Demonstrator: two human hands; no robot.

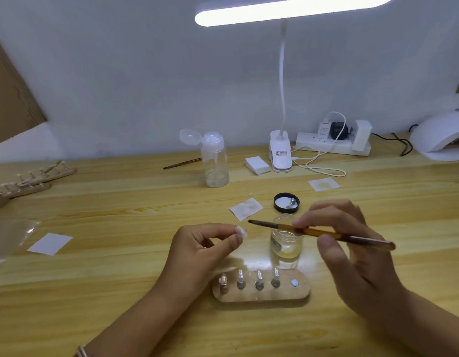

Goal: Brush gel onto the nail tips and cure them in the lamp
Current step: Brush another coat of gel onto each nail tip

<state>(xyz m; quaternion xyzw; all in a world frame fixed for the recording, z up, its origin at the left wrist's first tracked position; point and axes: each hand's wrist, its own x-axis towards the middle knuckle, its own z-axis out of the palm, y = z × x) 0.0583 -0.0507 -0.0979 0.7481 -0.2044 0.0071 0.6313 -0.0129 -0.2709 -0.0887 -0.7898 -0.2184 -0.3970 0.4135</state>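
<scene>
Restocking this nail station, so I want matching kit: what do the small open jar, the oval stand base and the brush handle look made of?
Small open jar: clear glass or hard plastic, glossy; its walls are see-through with glints. Oval stand base: light wood, matte, tan with faint grain. Brush handle: translucent amber plastic or resin, it seems, darker toward its rear end.

No legible text; printed labels on desk-lamp clip (280, 153), white charger (325, 131) and jar (285, 244) too blurred to read.

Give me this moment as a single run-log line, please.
left hand: pinches nail tip | right hand: holds brush, bristles near tip | gel jar: open | curing lamp: far right
</scene>
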